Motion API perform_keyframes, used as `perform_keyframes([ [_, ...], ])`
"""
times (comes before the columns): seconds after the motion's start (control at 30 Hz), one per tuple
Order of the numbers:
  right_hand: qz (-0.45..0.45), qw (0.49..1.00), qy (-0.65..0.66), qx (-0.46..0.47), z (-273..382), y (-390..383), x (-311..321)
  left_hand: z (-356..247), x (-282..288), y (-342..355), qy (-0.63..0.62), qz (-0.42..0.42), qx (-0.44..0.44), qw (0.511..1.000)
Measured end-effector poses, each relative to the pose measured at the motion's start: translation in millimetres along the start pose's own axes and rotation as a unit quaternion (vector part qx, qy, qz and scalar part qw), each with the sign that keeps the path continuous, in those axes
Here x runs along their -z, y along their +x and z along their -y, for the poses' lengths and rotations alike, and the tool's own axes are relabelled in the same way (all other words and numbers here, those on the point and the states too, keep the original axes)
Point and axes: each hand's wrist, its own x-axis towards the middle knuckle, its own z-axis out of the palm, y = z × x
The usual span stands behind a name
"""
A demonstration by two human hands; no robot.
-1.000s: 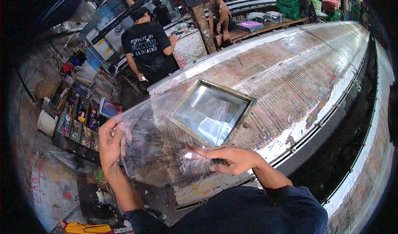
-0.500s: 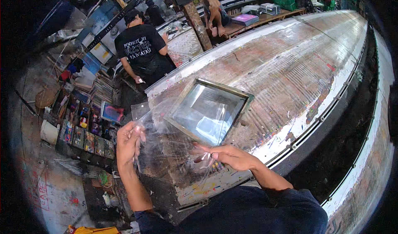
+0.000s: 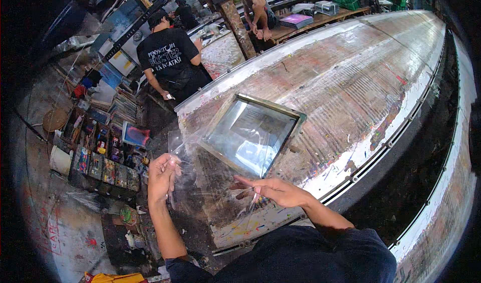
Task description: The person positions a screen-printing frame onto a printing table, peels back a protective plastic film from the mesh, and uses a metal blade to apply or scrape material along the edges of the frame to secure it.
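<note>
Over the near end of a long, paint-spattered table (image 3: 345, 82), a clear plastic sheet (image 3: 198, 170) spread between two bare hands. At its left side, the left hand (image 3: 163, 175): thumb and forefinger pinched together on the plastic, other fingers curled in below. At its right side, the right hand (image 3: 280, 190): thumb laid toward the fingers, plastic caught between, fingertips reaching left and partly seen through the film. Creases and shiny streaks across the sheet, with the worn, stained tabletop visible through it.

Just beyond the sheet, lying slantwise on the table, a glass pane (image 3: 245, 127) in a wooden frame (image 3: 274, 107), with a pale, bright reflection toward the near corner. Upper part of the sheet close to the left side of the frame; contact between the two impossible to tell.

To the left, well below table height, trays of small coloured containers (image 3: 102, 163), with a white bucket (image 3: 60, 161) beside them. Past the table's far left edge, a standing person in a black T-shirt (image 3: 168, 55), back turned. Farther off, a crouching person (image 3: 256, 12) next to a wooden bench (image 3: 323, 23) bearing a pinkish-purple stack (image 3: 296, 21).
</note>
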Motion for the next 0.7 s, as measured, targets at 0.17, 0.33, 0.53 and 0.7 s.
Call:
perform_keyframes([
  [0.17,0.015,1.000,0.012,0.012,3.1,-2.0,4.8,0.8,-5.0,4.9,-0.007,-0.007,0.018,1.000],
  [0.33,0.015,0.999,0.035,-0.002,4.5,-3.1,9.8,-6.8,-11.6,9.9,-0.004,-0.016,0.018,1.000],
  [0.53,0.017,0.999,0.046,0.019,-2.9,-6.5,12.8,-2.5,-18.1,15.0,-0.014,-0.021,0.034,0.999],
  [0.7,0.048,0.998,0.028,0.011,-7.8,-8.2,20.4,8.6,-21.6,20.8,-0.015,-0.021,0.020,0.999],
])
